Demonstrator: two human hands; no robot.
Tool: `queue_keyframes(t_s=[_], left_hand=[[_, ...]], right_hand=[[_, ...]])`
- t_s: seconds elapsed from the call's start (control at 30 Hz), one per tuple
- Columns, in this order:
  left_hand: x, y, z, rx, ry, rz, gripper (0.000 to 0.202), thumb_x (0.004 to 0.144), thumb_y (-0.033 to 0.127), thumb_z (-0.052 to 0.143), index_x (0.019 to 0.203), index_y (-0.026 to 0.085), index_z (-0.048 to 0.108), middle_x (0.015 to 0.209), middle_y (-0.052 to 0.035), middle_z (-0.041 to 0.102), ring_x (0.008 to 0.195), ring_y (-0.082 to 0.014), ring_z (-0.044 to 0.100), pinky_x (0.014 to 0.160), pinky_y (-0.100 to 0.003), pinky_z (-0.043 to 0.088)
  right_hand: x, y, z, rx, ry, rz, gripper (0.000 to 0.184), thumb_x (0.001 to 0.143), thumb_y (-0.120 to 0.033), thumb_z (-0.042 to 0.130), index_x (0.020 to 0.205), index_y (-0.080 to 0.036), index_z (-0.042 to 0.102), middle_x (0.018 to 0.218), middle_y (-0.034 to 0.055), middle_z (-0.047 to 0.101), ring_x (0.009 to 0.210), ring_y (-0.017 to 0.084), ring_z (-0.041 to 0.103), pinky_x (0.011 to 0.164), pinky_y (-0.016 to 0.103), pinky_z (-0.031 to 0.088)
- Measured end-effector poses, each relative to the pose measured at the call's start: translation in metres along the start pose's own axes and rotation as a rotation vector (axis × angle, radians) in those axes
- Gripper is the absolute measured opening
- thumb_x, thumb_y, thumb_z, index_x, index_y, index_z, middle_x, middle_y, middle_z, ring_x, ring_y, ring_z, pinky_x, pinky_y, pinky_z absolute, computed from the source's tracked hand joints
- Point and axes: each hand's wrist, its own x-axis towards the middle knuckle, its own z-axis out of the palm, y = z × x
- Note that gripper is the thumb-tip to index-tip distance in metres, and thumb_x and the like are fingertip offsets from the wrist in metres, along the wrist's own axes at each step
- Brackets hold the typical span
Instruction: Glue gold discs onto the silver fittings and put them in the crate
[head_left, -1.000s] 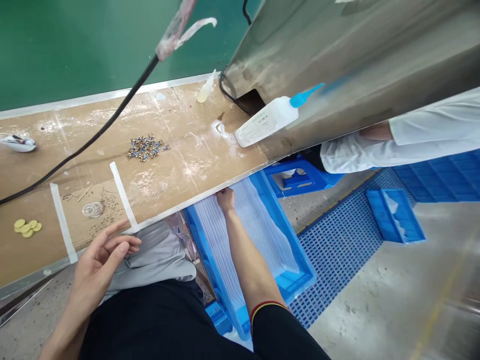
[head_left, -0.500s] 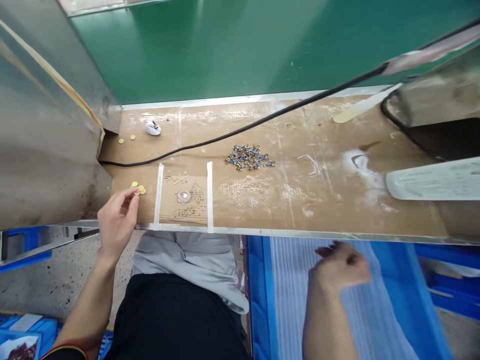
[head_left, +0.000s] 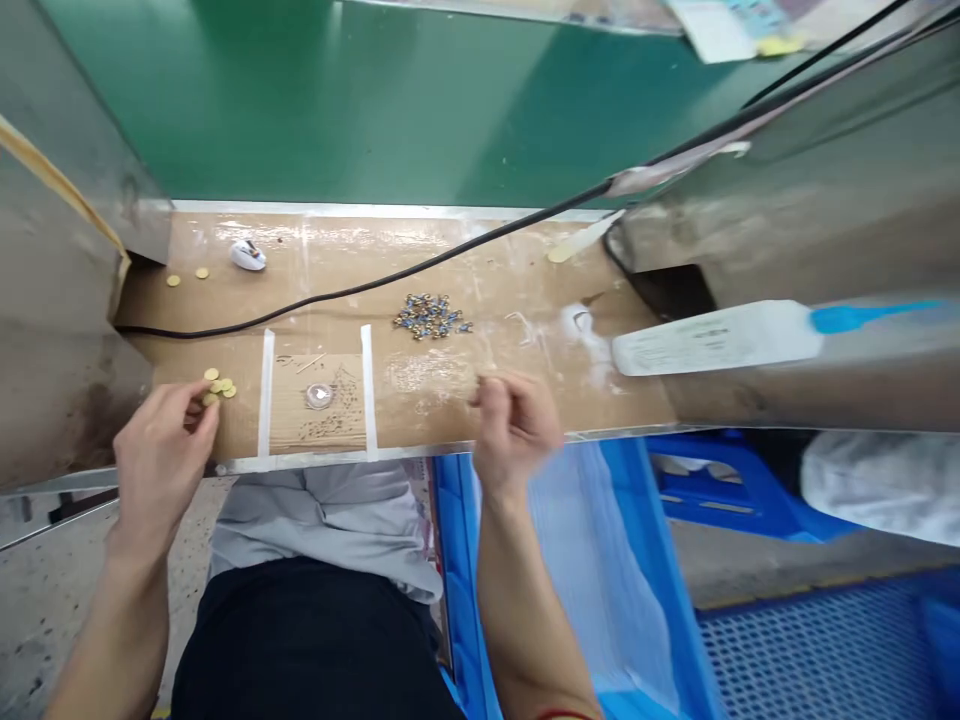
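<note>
Several yellow discs (head_left: 227,387) at left hand (head_left: 161,448) — fingertips at their edge, right hand (head_left: 517,430) (blurred) curled well apart, both grips unclear.

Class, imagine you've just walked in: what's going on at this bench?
A person works bare-handed. The left hand is at a cluster of yellow discs. The right hand, curled, is over the bench's front edge; blur hides whether it holds anything. Between them, a round clear item lies between two tape strips.
</note>
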Motion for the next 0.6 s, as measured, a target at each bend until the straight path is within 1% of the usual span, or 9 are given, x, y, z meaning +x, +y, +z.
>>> queue_keyframes(t_s=[0.07,0.1,0.17,0.27,0.33,0.4,0.5,0.6], left_hand=[[-0.002,0.001,-0.002,-0.011,-0.006,-0.016,0.022,0.11,0.031,0.064,0.126,0.025,0.078,0.117,-0.0052,0.079,0.093,-0.0262,0.078,0.09,-0.041,0.059],[-0.002,0.001,-0.003,-0.02,-0.014,-0.015,0.023,0.11,0.031,0.063,0.126,0.025,0.078,0.117,-0.0049,0.079,0.093,-0.0262,0.078,0.09,-0.041,0.059],[-0.004,0.0,-0.006,-0.041,-0.033,-0.004,0.022,0.112,0.031,0.06,0.122,0.025,0.079,0.116,-0.0053,0.08,0.094,-0.0266,0.078,0.089,-0.041,0.058],[-0.005,-0.001,-0.008,-0.068,-0.036,0.011,0.023,0.115,0.034,0.058,0.118,0.026,0.079,0.119,-0.0064,0.082,0.101,-0.0287,0.079,0.091,-0.043,0.058],[-0.006,-0.001,-0.01,-0.09,-0.033,0.006,0.024,0.117,0.035,0.057,0.119,0.027,0.08,0.122,-0.0063,0.082,0.109,-0.0302,0.08,0.096,-0.044,0.059],[-0.008,0.0,-0.011,-0.129,0.001,-0.007,0.023,0.117,0.037,0.059,0.121,0.029,0.08,0.125,-0.0037,0.081,0.114,-0.0306,0.079,0.103,-0.046,0.061],[-0.015,0.006,-0.013,-0.218,0.083,-0.019,0.018,0.116,0.037,0.065,0.123,0.034,0.081,0.127,0.0016,0.08,0.12,-0.0301,0.078,0.114,-0.05,0.06],[-0.023,0.015,-0.015,-0.3,0.124,-0.028,0.012,0.113,0.033,0.072,0.118,0.034,0.083,0.124,0.0019,0.082,0.121,-0.0291,0.079,0.116,-0.05,0.06]], right_hand=[[0.011,0.007,0.015,-0.014,-0.147,0.013,0.023,0.111,-0.044,0.067,0.108,-0.028,0.082,0.102,0.0053,0.082,0.102,0.026,0.077,0.094,0.044,0.062],[0.016,0.012,0.021,-0.023,-0.198,0.029,0.022,0.111,-0.043,0.067,0.11,-0.027,0.082,0.109,0.0064,0.083,0.106,0.026,0.078,0.095,0.044,0.063],[0.028,0.023,0.03,-0.035,-0.27,0.064,0.02,0.109,-0.039,0.067,0.112,-0.026,0.083,0.115,0.0076,0.084,0.106,0.026,0.078,0.094,0.043,0.063],[0.044,0.037,0.038,-0.059,-0.317,0.09,0.019,0.105,-0.033,0.067,0.111,-0.024,0.083,0.112,0.0083,0.083,0.101,0.026,0.078,0.091,0.043,0.063],[0.053,0.041,0.04,-0.093,-0.339,0.076,0.018,0.104,-0.03,0.066,0.11,-0.024,0.082,0.111,0.0081,0.083,0.102,0.027,0.077,0.092,0.043,0.063],[0.061,0.042,0.041,-0.132,-0.378,0.045,0.02,0.103,-0.026,0.064,0.111,-0.025,0.082,0.113,0.0081,0.082,0.104,0.027,0.077,0.095,0.044,0.063],[0.067,0.038,0.042,-0.173,-0.477,-0.017,0.025,0.101,-0.021,0.064,0.116,-0.024,0.083,0.12,0.0098,0.08,0.103,0.027,0.076,0.097,0.045,0.063],[0.065,0.035,0.038,-0.207,-0.546,-0.056,0.024,0.101,-0.021,0.065,0.116,-0.024,0.084,0.122,0.0107,0.077,0.106,0.028,0.075,0.099,0.047,0.063]])
